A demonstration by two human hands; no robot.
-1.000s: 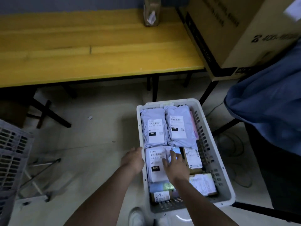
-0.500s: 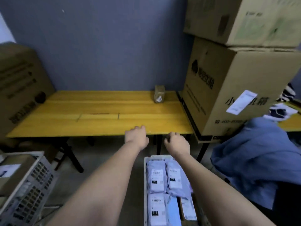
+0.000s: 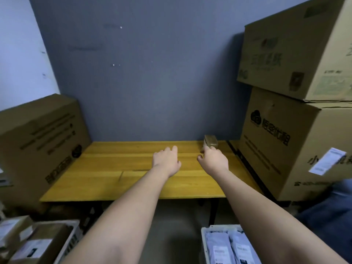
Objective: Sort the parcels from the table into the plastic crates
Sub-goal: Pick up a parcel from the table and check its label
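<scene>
One small brown parcel (image 3: 211, 142) stands at the back right of the yellow wooden table (image 3: 106, 168). My right hand (image 3: 214, 159) is stretched out to it, fingertips at its front lower edge and thumb spread to the left, away from the parcel. My left hand (image 3: 166, 161) hovers over the table's middle with relaxed fingers and holds nothing. At the bottom right is the white plastic crate (image 3: 204, 237) with grey bagged parcels (image 3: 219, 246) in it. A grey crate (image 3: 71, 239) at the bottom left holds cardboard parcels (image 3: 38, 242).
Two big stacked cardboard boxes (image 3: 289, 141) crowd the table's right end, close to the small parcel. Another large box (image 3: 38, 140) stands at the left end. Blue fabric (image 3: 335, 212) lies at the right. A grey wall backs the table.
Both hands rose from the white crate and reached forward over the table. The right hand has arrived at the small brown parcel, and the view has tilted up.
</scene>
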